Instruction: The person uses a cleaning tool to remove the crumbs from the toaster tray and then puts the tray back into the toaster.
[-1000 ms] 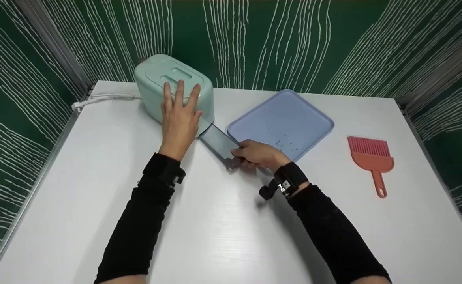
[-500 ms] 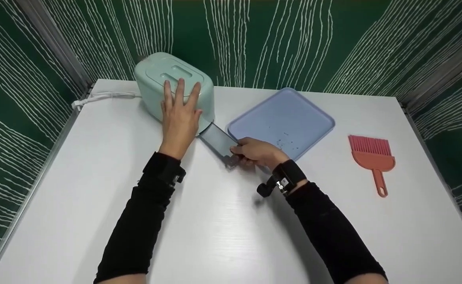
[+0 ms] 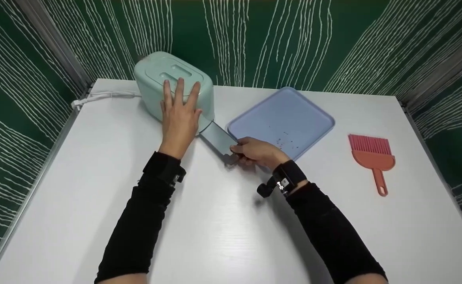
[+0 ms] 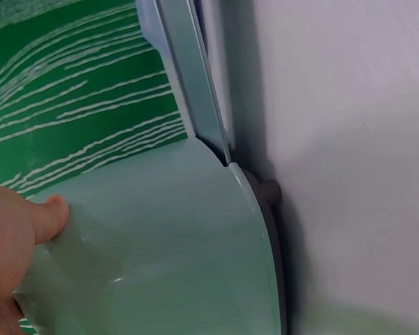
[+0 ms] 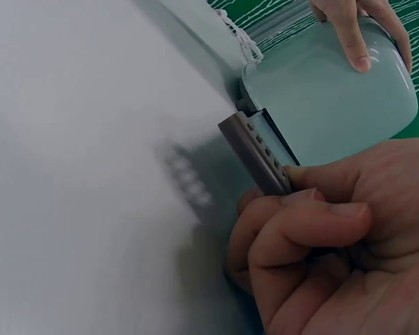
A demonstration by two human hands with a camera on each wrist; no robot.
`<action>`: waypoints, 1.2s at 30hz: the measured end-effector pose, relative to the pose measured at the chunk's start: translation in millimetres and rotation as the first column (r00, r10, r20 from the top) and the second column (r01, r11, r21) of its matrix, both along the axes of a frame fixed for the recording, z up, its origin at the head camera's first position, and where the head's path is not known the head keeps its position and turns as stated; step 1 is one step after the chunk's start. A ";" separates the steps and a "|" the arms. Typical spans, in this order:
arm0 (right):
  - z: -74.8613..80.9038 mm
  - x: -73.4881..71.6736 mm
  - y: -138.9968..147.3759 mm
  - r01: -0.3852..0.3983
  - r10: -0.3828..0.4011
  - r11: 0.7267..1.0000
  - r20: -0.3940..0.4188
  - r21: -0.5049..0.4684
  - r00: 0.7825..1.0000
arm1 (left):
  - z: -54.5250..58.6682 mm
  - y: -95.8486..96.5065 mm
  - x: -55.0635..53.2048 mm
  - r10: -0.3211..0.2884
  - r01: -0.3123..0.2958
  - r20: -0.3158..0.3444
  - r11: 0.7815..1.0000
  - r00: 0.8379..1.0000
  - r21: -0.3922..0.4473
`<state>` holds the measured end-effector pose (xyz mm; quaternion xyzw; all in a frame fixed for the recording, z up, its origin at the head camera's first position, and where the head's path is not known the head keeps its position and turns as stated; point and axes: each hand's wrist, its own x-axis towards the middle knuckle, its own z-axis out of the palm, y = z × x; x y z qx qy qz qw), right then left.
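Note:
A mint-green toaster (image 3: pixel 148 88) stands at the back left of the white table. My left hand (image 3: pixel 179 122) rests on it, fingers spread straight over its top and thumb against its side. From the low end of the toaster sticks a flat crumb tray (image 3: pixel 218 137), partly out of its slot. My right hand (image 3: pixel 258 152) pinches its outer end, thumb on top and the other fingers curled. In the right wrist view, the crumb tray's dark end (image 5: pixel 255 155) has a row of holes and is held above the table. The tray's inner part is hidden inside the toaster.
A blue rectangular tray (image 3: pixel 282 110) with dark crumbs lies just beyond my right hand. Farther right is a red brush (image 3: pixel 373 157) with pink bristles. The toaster's white cord and plug (image 3: pixel 104 94) lie at the table's left back edge, before a green wall (image 3: pixel 231 43).
My right hand and the crumb tray's outer end have shifted slightly up and toward the toaster. My left hand stays in place on the toaster.

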<state>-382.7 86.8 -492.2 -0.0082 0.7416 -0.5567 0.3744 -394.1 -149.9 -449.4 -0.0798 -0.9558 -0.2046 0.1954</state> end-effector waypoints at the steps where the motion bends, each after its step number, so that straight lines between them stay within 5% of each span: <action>1: -0.3 -0.2 -2.4 0.017 -0.017 1.000 -0.002 -0.006 1.000 | 0.4 0.4 -0.3 -0.001 0.001 0.003 1.000 1.000 -0.002; 13: -4.8 4.8 -17.7 0.236 -0.248 0.968 -0.170 -0.089 0.954 | 4.7 2.5 -1.6 -0.009 0.009 -0.002 1.000 1.000 -0.002; 22: -0.8 6.4 -28.5 0.363 -0.383 0.908 -0.061 -0.210 0.922 | 4.8 1.8 -2.0 -0.008 0.008 -0.017 1.000 1.000 0.000; 36: -13.3 0.8 -51.0 0.456 -0.480 0.864 -0.082 -0.213 0.873 | -2.1 -1.1 0.8 -0.008 0.008 -0.015 1.000 1.000 0.001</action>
